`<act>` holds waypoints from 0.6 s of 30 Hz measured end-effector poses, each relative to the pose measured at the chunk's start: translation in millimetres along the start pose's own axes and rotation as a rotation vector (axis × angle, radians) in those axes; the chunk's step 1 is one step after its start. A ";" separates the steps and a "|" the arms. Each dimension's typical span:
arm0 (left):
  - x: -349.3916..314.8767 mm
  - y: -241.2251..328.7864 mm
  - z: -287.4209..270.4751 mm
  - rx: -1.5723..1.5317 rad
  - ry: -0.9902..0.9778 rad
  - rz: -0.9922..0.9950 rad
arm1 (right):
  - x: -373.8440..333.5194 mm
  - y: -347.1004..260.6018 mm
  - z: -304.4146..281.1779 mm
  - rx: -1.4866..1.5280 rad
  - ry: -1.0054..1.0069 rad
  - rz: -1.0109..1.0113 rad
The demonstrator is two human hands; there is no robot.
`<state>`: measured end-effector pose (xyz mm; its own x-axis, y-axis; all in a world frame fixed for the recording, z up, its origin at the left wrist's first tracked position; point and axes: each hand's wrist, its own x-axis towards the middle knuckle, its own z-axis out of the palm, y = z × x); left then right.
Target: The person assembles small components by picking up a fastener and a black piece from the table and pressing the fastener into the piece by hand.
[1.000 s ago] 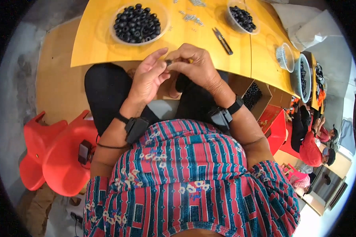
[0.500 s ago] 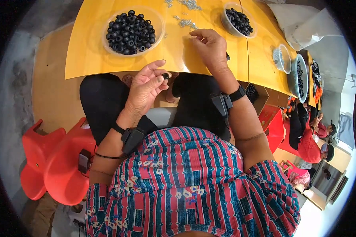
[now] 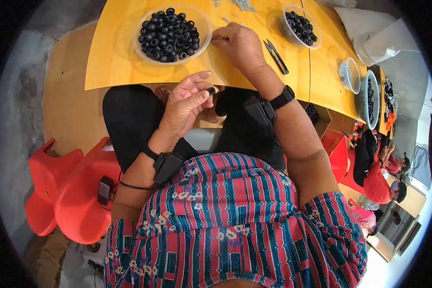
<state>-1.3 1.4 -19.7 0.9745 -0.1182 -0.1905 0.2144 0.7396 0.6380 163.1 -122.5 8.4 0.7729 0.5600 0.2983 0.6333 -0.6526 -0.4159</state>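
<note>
My left hand (image 3: 183, 106) is over my lap, just off the table's near edge. Between its thumb and fingers it pinches a small black ring-like piece (image 3: 210, 90). My right hand (image 3: 242, 48) is at the tabletop, fingertips pinched beside the right rim of a clear plastic bowl (image 3: 207, 24). Whatever those fingertips hold, if anything, is too small to make out. Rounded black pieces with holes (image 3: 168, 37) fill that bowl. To the right of my right hand, a pair of black-handled thread snips (image 3: 276, 56) lies on the table.
Small silvery pieces (image 3: 244, 5) lie scattered farther back on the yellow table (image 3: 105, 62). Another bowl of black pieces (image 3: 300, 26), a small clear bowl (image 3: 349, 75) and a blue basin (image 3: 375, 93) stand right. Red chairs (image 3: 81, 201) are at left; other people (image 3: 377, 185) sit far right.
My right hand has moved left and toward the bowl, uncovering the thread snips. My left hand still holds the black piece, and the whole view has shifted slightly.
</note>
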 end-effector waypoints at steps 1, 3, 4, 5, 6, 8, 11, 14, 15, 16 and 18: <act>0.8 0.0 -0.5 -0.002 0.004 -0.001 | -1.9 -0.4 0.5 0.019 0.008 -0.018; -0.6 -0.8 0.0 -0.005 -0.007 0.012 | -7.6 0.1 2.2 0.044 0.004 -0.029; -0.9 -1.0 1.2 -0.011 0.003 0.004 | -9.5 1.7 3.1 0.007 0.021 -0.061; 1.1 0.2 2.8 -0.018 0.001 0.036 | -13.4 2.3 3.5 -0.031 0.038 -0.093; 4.4 0.6 1.4 -0.022 -0.003 0.071 | -17.6 1.6 4.1 -0.026 0.029 -0.089; 5.2 -2.2 -4.9 -0.053 -0.013 0.080 | -26.0 0.2 4.5 -0.144 0.037 -0.126; 8.2 -1.4 -4.4 -0.090 -0.007 0.087 | -31.1 6.8 2.3 -0.161 0.029 -0.163; 7.9 -3.0 -2.6 -0.103 -0.005 0.092 | -33.8 7.5 -3.4 -0.062 0.057 -0.159; 8.0 -3.4 -2.7 -0.102 -0.008 0.097 | -33.4 7.2 -5.9 0.030 0.080 -0.138; 7.6 -3.9 -3.0 -0.112 -0.010 0.099 | -33.7 7.8 -7.9 0.028 0.083 -0.143; 7.0 -3.9 -3.2 -0.121 -0.014 0.106 | -35.9 9.9 -9.4 0.121 0.079 -0.138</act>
<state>4.5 -0.3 -25.9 0.9922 -0.0441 -0.1162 0.1021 0.8225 0.5595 141.9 -153.9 1.7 0.6827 0.5947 0.4245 0.7280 -0.5036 -0.4652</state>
